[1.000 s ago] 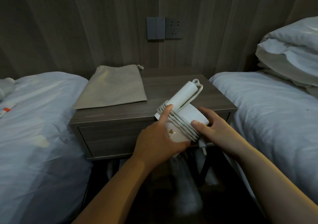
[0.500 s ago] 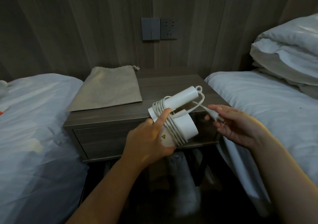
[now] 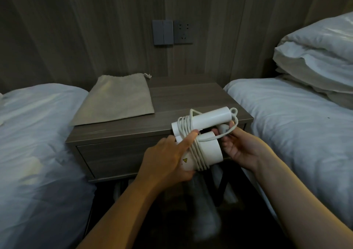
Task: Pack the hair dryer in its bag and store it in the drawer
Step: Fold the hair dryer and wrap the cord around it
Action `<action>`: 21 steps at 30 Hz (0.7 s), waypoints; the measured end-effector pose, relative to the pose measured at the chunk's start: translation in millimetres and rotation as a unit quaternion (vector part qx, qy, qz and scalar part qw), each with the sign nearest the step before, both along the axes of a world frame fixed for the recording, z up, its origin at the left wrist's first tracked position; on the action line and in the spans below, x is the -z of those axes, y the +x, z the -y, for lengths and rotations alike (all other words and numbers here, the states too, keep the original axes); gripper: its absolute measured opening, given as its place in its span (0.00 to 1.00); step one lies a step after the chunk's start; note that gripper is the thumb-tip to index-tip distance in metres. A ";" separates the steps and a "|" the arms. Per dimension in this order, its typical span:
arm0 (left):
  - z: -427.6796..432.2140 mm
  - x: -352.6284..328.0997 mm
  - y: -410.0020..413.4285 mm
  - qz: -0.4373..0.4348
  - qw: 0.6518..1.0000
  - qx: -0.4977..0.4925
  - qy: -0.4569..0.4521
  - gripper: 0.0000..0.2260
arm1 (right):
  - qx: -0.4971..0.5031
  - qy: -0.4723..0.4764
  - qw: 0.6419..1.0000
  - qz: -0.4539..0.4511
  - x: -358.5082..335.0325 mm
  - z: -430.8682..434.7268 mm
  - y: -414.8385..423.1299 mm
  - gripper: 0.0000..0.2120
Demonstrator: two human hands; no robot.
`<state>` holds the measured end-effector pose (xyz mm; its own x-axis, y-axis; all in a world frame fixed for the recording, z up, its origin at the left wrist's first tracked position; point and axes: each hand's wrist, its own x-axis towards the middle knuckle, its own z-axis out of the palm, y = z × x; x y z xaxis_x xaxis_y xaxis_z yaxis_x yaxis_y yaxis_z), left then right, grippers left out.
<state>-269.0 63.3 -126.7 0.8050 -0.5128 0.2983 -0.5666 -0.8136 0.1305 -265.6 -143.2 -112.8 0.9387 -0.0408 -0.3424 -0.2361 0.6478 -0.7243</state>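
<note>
Head view shows the left hand [image 3: 168,159] gripping the hair dryer [image 3: 209,148] before the nightstand [image 3: 191,96], forefinger pinning the cord [image 3: 197,157], right hand [image 3: 240,147] pinching the plug [image 3: 222,128]; a loose tuck could unravel the coils.

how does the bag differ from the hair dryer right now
The bag is beige cloth, lying flat on the nightstand; the hair dryer is white, rigid and cord-wrapped. The bag lies untouched; the hair dryer is gripped by the left hand and right hand. Neither is in the drawer.
</note>
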 end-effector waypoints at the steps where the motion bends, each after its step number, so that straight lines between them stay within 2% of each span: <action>1: -0.5 0.5 0.9 0.000 1.000 0.000 0.002 0.41 | 0.000 0.014 1.000 -0.003 -0.4 1.5 0.5 0.12; 5: -4.7 5.6 3.2 0.012 1.000 -0.017 0.006 0.42 | -0.031 0.055 0.998 0.001 -2.4 6.1 1.8 0.24; 10: -6.8 5.8 4.5 0.024 0.999 -0.020 0.013 0.42 | -0.116 -0.026 0.992 0.043 -3.5 3.1 -5.3 0.17; 14: -7.2 11.5 5.0 0.079 0.997 0.000 0.007 0.45 | -0.043 -0.085 0.994 0.047 -0.7 -4.1 -6.3 0.16; 18: -4.7 10.1 5.3 0.062 0.998 -0.012 0.019 0.44 | 0.046 -0.099 0.994 0.027 0.5 -7.6 -5.1 0.08; 21: -4.2 9.2 3.5 0.070 0.997 -0.018 0.033 0.43 | 0.058 -0.121 0.991 0.007 0.9 -8.1 -4.5 0.04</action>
<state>-265.5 67.5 -135.9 0.7758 -0.5069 0.3757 -0.5461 -0.8377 -0.0024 -270.1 -135.1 -113.8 0.9275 -0.2286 -0.2959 -0.1581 0.4775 -0.8643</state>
